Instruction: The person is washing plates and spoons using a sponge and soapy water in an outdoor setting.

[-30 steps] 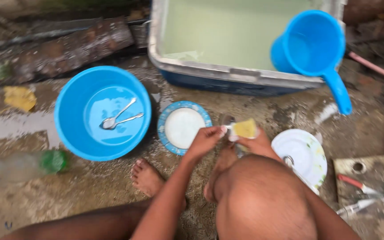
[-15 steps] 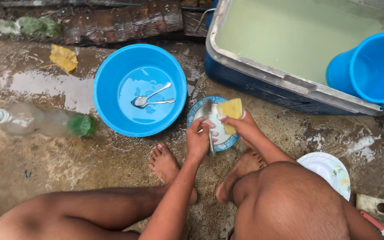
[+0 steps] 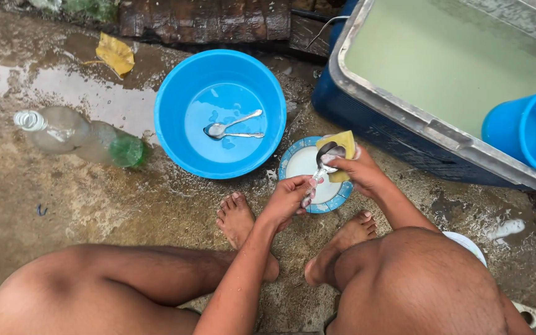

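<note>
While squatting barefoot on wet concrete, we're gripping metal spoon (image 3: pixel 321 166) by handle in left hand (image 3: pixel 288 198), fingers closed tight round it. Right hand (image 3: pixel 360 174) pinching yellow sponge (image 3: pixel 341 146) against spoon bowl, fingers curled shut on sponge. Both hovering over blue-rimmed white plate (image 3: pixel 299 166) on ground. Blue basin (image 3: pixel 175 105) sitting just left of plate, holding two spoons (image 3: pixel 234 126) in shallow water. Blue cooler (image 3: pixel 404 133) of cloudy water lying right of plate. Plastic bottle (image 3: pixel 75 133) lying far left.
</note>
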